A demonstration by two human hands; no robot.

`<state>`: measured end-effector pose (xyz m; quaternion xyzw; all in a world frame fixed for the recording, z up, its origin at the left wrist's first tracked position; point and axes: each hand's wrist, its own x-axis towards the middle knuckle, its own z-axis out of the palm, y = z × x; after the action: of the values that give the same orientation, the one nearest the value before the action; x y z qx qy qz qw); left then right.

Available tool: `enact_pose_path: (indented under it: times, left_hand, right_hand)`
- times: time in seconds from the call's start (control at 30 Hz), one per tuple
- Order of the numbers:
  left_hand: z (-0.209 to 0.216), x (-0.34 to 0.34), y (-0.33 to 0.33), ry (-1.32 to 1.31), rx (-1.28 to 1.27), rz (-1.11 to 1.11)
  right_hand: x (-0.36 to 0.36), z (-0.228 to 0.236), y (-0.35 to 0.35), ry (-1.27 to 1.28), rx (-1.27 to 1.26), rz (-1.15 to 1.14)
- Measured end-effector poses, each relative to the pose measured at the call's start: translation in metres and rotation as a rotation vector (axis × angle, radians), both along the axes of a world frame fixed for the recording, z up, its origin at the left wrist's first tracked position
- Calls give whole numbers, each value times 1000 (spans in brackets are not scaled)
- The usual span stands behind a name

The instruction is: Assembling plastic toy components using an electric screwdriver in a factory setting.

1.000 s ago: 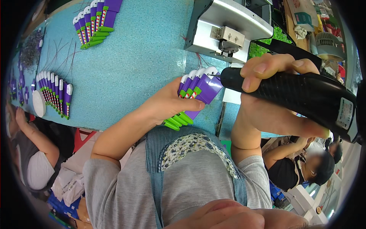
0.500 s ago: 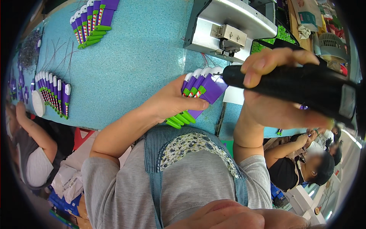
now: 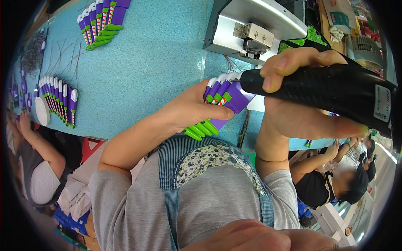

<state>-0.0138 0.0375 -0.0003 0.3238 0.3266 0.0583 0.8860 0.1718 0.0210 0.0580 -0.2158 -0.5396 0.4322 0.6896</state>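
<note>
My left hand (image 3: 194,106) is closed round a fanned stack of purple plastic pieces (image 3: 238,99) with white tops, green ends and red-and-white striped parts. Thin wires stick out beyond their white ends. In my right hand (image 3: 293,104) is a black electric screwdriver (image 3: 322,85), lying sideways with its tip pointing left. Its thin bit meets the stack near the white end of the uppermost piece. Whether a screw sits under the bit is too small to tell.
Similar pieces stand in a row (image 3: 58,100) at the left by a white round lid (image 3: 42,111), and more lie in a fan (image 3: 100,23) farther back. A metal machine (image 3: 255,33) stands beyond my hands. Co-workers sit at both sides.
The screwdriver, blurred before, is now steadier and its tip has shifted slightly left over the stack. My left hand and the pieces have moved a little to the right.
</note>
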Motion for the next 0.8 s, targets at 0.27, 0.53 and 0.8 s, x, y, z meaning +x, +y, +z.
enact_pose_path:
  times: [0.27, 0.53, 0.8]
  left_hand:
    - [0, 3, 2, -52, 27, 13]
    - [-1, 5, 2, 23, 85, 16]
    - [0, 4, 0, -5, 32, 17]
  right_hand:
    - [-4, -7, -4, 6, -48, -96]
    - [36, 21, 29, -183, 131, -53]
    - [-1, 4, 4, 44, -15, 18]
